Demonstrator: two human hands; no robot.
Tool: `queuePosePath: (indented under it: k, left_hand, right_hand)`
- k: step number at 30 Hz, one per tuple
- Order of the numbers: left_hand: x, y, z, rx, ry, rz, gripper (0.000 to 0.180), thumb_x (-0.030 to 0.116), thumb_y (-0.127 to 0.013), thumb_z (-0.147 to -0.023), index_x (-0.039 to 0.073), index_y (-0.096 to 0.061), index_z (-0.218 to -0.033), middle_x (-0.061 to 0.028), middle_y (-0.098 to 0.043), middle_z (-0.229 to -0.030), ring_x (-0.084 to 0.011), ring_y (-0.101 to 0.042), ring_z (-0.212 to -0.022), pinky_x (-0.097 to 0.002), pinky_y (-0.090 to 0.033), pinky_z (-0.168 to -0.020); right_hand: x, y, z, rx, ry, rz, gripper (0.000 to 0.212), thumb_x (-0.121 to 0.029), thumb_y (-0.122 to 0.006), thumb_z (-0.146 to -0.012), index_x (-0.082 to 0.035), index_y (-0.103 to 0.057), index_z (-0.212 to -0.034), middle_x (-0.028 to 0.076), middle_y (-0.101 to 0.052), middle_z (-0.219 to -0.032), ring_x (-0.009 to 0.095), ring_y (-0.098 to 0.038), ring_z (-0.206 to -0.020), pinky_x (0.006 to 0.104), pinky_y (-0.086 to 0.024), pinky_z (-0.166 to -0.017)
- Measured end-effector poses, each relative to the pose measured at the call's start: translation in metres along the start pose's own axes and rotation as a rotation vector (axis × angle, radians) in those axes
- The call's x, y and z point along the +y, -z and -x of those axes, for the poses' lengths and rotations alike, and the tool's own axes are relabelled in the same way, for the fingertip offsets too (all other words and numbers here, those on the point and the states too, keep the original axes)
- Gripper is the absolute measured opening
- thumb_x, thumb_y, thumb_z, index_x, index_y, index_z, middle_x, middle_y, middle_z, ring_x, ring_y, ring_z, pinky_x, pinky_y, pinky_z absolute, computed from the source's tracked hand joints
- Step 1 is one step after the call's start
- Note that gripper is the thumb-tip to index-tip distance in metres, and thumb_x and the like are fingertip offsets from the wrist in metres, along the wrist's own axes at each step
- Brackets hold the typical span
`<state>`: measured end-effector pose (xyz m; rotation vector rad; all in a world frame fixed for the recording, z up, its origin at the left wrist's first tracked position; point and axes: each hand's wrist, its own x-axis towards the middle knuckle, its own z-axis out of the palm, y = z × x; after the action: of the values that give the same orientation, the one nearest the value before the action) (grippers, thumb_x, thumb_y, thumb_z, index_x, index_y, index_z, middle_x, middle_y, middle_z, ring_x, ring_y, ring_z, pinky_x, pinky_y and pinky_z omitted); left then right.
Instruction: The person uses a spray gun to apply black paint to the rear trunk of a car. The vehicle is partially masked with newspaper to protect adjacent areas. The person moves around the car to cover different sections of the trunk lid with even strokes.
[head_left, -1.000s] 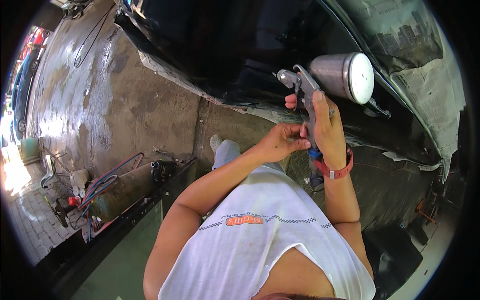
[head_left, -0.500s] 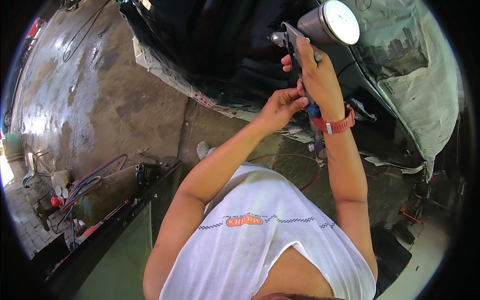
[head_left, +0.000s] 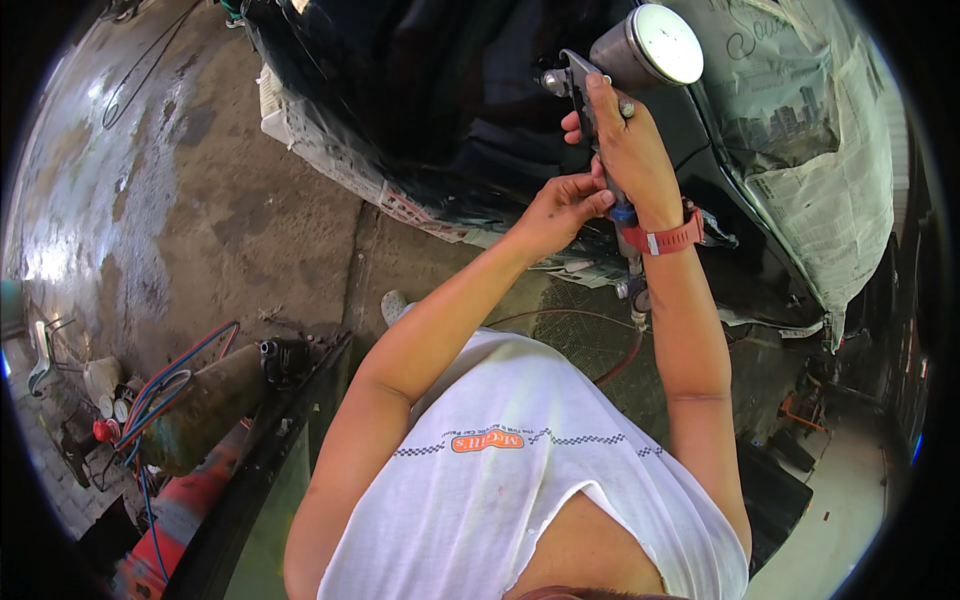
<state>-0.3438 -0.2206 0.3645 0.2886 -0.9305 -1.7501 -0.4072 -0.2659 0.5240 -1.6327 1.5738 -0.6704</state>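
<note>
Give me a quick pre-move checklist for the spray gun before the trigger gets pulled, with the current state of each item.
1. Grip on gun: ok. The right hand is wrapped around the handle of the spray gun.
2. Cup seated: ok. The metal cup sits on top of the gun with its lid on.
3. Left hand clear of nozzle: ok. The left hand is low, at the base of the handle, behind the nozzle.
4. Hose free: cannot tell. The red hose hangs from the handle and runs behind the arm.
5. Masking in place: ok. Newspaper covers the area beside the black car panel.
6. Nozzle clean: cannot tell, too small.
</note>
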Motion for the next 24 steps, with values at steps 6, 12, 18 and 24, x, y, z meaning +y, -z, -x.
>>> queuePosePath:
  k: [6, 12, 18, 24]
  left_hand:
    - [0.006, 0.008, 0.0, -0.029, 0.016, 0.023, 0.026, 0.024, -0.065, -0.104, 0.003, -0.071, -0.119, 0.0002, -0.073, -0.111, -0.0091, -0.064, -0.105, -0.033, -0.049, -0.1]
    - [0.008, 0.016, 0.005, -0.053, 0.06, 0.04, 0.028, 0.023, -0.067, -0.103, 0.003, -0.07, -0.121, 0.0009, -0.072, -0.113, -0.009, -0.062, -0.109, -0.0328, -0.047, -0.102]
    - [0.007, 0.027, 0.034, -0.185, 0.155, 0.022, 0.034, 0.022, -0.065, -0.103, 0.003, -0.063, -0.131, -0.0035, -0.069, -0.123, -0.0139, -0.061, -0.116, -0.0356, -0.046, -0.106]
    - [-0.024, 0.102, 0.107, -0.233, 0.504, -0.368, 0.048, 0.03, -0.063, -0.104, 0.005, -0.055, -0.144, -0.013, -0.064, -0.138, -0.0213, -0.059, -0.127, -0.0374, -0.045, -0.111]
  right_hand:
    - [-0.007, -0.006, -0.002, 0.03, -0.008, 0.013, 0.067, -0.061, -0.048, -0.103, 0.002, -0.071, -0.11, 0.009, -0.069, -0.079, 0.013, -0.056, -0.048, 0.0288, -0.046, -0.046]
    - [-0.008, -0.015, -0.002, 0.016, -0.045, 0.003, 0.066, -0.061, -0.049, -0.103, 0.001, -0.071, -0.11, 0.008, -0.068, -0.08, 0.011, -0.057, -0.053, 0.0278, -0.047, -0.047]
    - [0.01, -0.027, 0.019, -0.051, -0.07, -0.136, 0.061, -0.056, -0.049, -0.105, 0.002, -0.07, -0.104, 0.007, -0.069, -0.081, 0.01, -0.057, -0.054, 0.0252, -0.045, -0.049]
    - [0.046, -0.03, 0.059, 0.001, -0.158, -0.257, 0.058, -0.051, -0.045, -0.108, 0.002, -0.068, -0.116, 0.007, -0.071, -0.089, 0.01, -0.065, -0.073, 0.0245, -0.047, -0.05]
